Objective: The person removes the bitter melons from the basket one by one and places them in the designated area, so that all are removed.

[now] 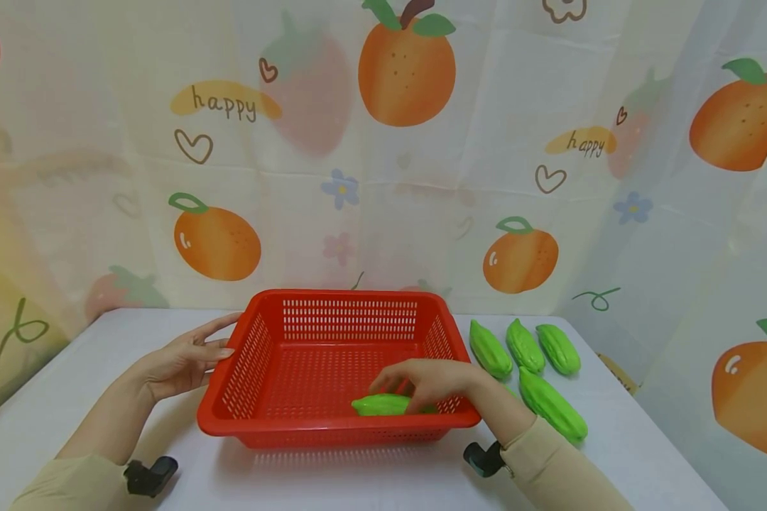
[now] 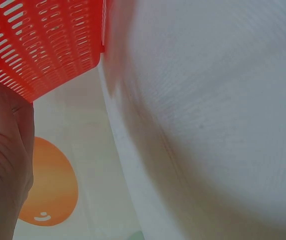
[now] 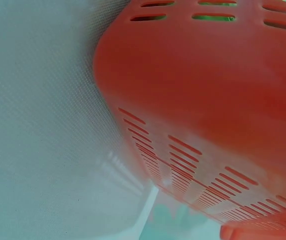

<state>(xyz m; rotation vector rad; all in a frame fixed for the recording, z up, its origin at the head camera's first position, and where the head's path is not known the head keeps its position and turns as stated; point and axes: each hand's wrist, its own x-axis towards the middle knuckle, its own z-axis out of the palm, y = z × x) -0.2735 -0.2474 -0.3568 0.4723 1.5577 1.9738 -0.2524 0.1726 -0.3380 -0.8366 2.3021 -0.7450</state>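
A red plastic basket [image 1: 351, 424] with slotted walls stands in the middle of the head view. My left hand [image 1: 182, 362] grips its left rim, the thumb at the edge; in the left wrist view that hand [image 2: 5, 150] is against the slotted wall. Inside the basket, near the front right, my right hand [image 1: 431, 383] holds a bright green bitter melon [image 1: 380, 405] with curled fingers. The basket's front rim partly hides this melon. In the right wrist view the basket wall [image 3: 193, 75] covers the right hand, and bits of green show through the slots.
Several more green bitter melons [image 1: 552, 406] lie on the white tabletop [image 1: 332, 482] right of the basket, one partly behind the right forearm. A fruit-printed curtain [image 1: 383, 177] hangs behind and beside the table.
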